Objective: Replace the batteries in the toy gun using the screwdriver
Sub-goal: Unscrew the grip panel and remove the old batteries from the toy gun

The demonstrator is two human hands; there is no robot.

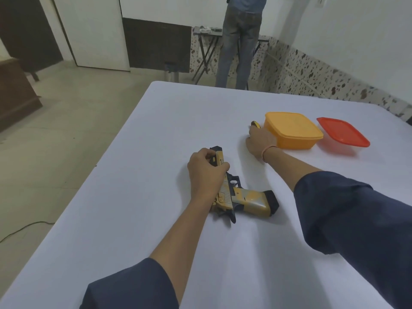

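A yellow and dark blue toy gun [242,198] lies flat on the white table [156,219], muzzle pointing away, grip toward the right. My left hand [206,171] is closed over its barrel. Farther back, my right hand [260,141] is closed around the screwdriver [256,124], of which only a yellow and black handle end shows above my fingers. The shaft and tip are hidden by my hand.
An orange plastic box [292,130] stands just right of my right hand, with a red lid [343,132] lying beyond it. A person [239,41] stands by a folding table [207,32] past the table's far edge. Floor lies to the left.
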